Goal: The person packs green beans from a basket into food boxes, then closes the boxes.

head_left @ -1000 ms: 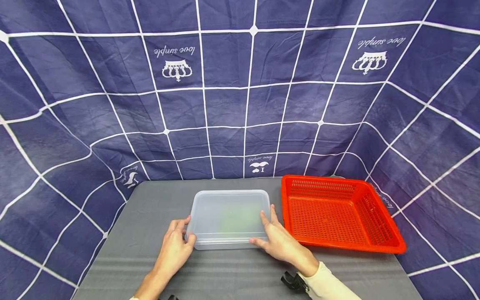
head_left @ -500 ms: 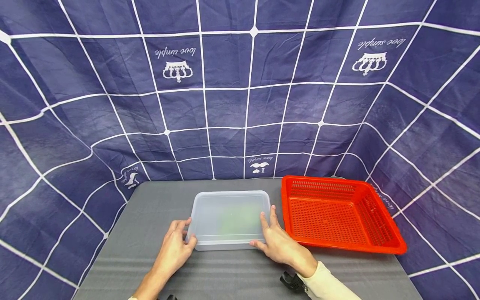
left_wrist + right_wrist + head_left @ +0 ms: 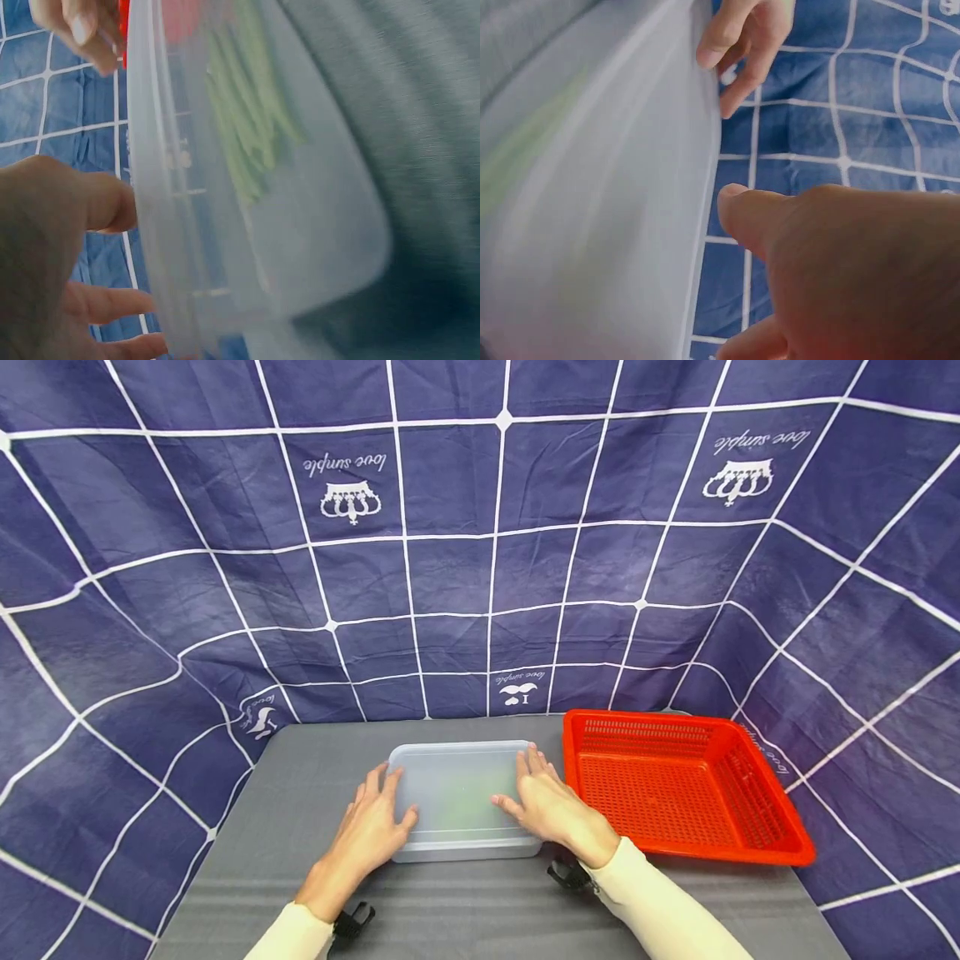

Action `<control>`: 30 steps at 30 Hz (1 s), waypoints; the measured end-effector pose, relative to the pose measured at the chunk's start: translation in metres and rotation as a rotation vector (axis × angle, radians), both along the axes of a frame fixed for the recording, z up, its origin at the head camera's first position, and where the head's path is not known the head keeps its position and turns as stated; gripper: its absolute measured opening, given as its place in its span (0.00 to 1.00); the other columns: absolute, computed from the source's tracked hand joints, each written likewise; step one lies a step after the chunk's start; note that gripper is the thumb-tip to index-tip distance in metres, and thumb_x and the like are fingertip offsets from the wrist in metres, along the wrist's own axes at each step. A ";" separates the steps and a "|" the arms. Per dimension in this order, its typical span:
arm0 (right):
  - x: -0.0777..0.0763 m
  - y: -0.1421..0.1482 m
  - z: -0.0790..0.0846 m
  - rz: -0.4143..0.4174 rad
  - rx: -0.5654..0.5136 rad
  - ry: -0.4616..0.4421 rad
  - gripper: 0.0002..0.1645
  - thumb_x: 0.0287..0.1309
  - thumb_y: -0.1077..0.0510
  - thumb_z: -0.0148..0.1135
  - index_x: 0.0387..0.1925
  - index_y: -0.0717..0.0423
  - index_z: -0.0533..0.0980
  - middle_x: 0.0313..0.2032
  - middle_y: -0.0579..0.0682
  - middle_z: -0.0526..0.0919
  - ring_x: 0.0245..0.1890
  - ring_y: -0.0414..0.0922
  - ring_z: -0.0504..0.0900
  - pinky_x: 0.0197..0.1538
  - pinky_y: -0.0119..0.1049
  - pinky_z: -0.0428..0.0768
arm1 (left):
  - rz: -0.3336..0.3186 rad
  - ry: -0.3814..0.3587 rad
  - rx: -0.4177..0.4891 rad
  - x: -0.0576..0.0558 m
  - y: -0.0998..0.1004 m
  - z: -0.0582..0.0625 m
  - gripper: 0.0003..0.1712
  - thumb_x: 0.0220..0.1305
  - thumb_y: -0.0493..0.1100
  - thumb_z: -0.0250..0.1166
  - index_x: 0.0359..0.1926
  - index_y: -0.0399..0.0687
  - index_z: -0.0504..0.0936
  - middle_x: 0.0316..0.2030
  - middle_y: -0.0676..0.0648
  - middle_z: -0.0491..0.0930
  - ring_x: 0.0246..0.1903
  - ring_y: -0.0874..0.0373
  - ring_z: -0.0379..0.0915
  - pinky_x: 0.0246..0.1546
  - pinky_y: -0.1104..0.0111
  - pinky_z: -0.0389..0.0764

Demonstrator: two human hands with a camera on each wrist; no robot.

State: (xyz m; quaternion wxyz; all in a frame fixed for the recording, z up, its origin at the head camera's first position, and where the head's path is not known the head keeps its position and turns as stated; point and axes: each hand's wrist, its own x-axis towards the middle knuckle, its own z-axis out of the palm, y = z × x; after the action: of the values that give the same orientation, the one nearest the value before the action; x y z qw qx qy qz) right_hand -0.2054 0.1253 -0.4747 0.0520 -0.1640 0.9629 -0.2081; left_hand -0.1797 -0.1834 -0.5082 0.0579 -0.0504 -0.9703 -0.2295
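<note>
A translucent lidded plastic food container [image 3: 461, 789] lies flat at the middle of the table in the head view. Through its wall in the left wrist view show several slim green stalks [image 3: 244, 105] that look like green beans. On the left part of the lid [image 3: 450, 835] rest the spread fingers of my left hand [image 3: 371, 822]. My right hand [image 3: 551, 802] lies at the right side of the lid, its fingers extended over the edge. Neither hand curls round the container. Part of the lid's left and right edges is hidden by the hands.
A red perforated plastic basket [image 3: 652, 785] stands just right of the container. Grey cloth covers the table [image 3: 300, 777]. A blue cloth with white grid lines [image 3: 450, 568] hangs at the back and both sides.
Both hands have come off the container's sides and moved inward and up onto the lid, with the fingers straighter. The container and basket stay in place.
</note>
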 end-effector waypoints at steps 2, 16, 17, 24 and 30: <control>-0.013 -0.003 0.001 0.011 0.032 -0.005 0.58 0.84 0.36 0.67 0.87 0.79 0.61 0.89 0.81 0.55 0.91 0.75 0.59 0.92 0.66 0.63 | -0.022 -0.035 -0.024 -0.010 0.006 0.001 0.44 0.80 0.51 0.70 0.88 0.38 0.70 0.89 0.29 0.61 0.83 0.25 0.67 0.71 0.24 0.78; -0.044 -0.004 -0.006 0.047 0.128 -0.075 0.59 0.87 0.33 0.61 0.90 0.76 0.56 0.92 0.76 0.49 0.95 0.71 0.52 0.95 0.62 0.58 | -0.052 -0.124 -0.059 -0.045 0.022 0.003 0.45 0.85 0.56 0.63 0.92 0.44 0.64 0.94 0.32 0.52 0.95 0.31 0.47 0.82 0.20 0.65; -0.045 -0.003 -0.006 0.051 0.132 -0.068 0.59 0.87 0.33 0.61 0.90 0.76 0.57 0.92 0.76 0.50 0.95 0.71 0.53 0.95 0.62 0.58 | -0.053 -0.110 -0.067 -0.046 0.021 0.003 0.44 0.85 0.56 0.63 0.92 0.44 0.66 0.93 0.31 0.53 0.94 0.31 0.48 0.81 0.20 0.67; -0.045 -0.007 -0.006 0.054 0.163 -0.082 0.64 0.84 0.27 0.60 0.90 0.75 0.56 0.92 0.75 0.54 0.94 0.69 0.55 0.96 0.61 0.58 | -0.071 -0.032 -0.124 -0.046 0.018 -0.001 0.42 0.81 0.55 0.65 0.87 0.42 0.72 0.89 0.28 0.63 0.90 0.29 0.59 0.75 0.25 0.79; -0.048 -0.006 -0.001 0.043 0.166 -0.104 0.66 0.83 0.24 0.60 0.90 0.75 0.56 0.91 0.74 0.57 0.94 0.69 0.57 0.96 0.61 0.59 | -0.073 -0.026 -0.130 -0.048 0.018 -0.005 0.44 0.79 0.56 0.65 0.88 0.44 0.72 0.89 0.29 0.64 0.90 0.30 0.60 0.75 0.25 0.78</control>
State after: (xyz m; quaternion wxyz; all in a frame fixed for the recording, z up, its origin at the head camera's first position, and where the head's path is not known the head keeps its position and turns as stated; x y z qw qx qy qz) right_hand -0.2534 0.1190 -0.4758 0.1197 -0.1686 0.9691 -0.1347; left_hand -0.2278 -0.1654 -0.5129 0.0336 -0.0867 -0.9813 -0.1688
